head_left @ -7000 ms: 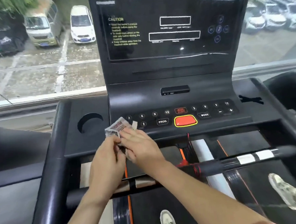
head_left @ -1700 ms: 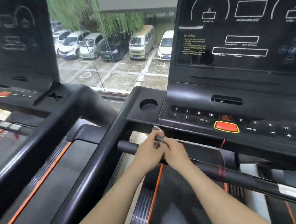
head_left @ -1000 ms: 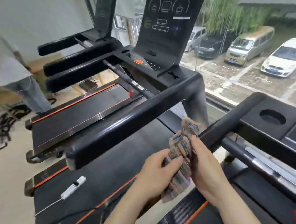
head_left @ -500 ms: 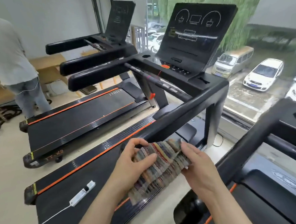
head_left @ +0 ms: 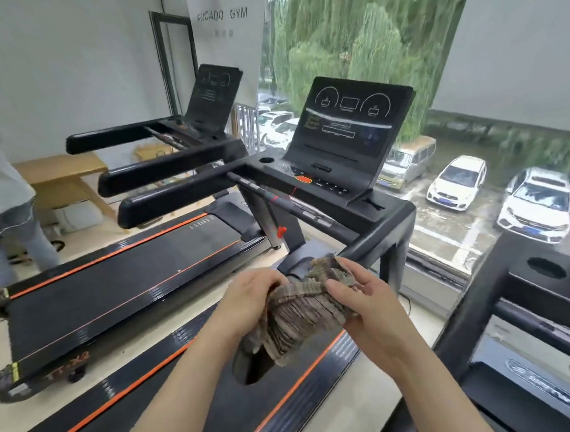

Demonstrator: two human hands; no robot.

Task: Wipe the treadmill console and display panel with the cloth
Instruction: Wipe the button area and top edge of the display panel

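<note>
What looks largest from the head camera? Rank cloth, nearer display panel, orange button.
Tied first: cloth and nearer display panel, about alike; the cloth is closer to the camera, so unranked.
Smallest: orange button.

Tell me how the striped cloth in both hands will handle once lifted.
Probably floppy: the cloth bunches and droops below the left hand and right hand. Likely light: both grips look relaxed. Its ribbed weave should grip rather than slip.

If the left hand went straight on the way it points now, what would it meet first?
The striped cloth that the left hand grips; beyond it, perhaps the neighbouring treadmill's handrail, though depth is unclear.
</note>
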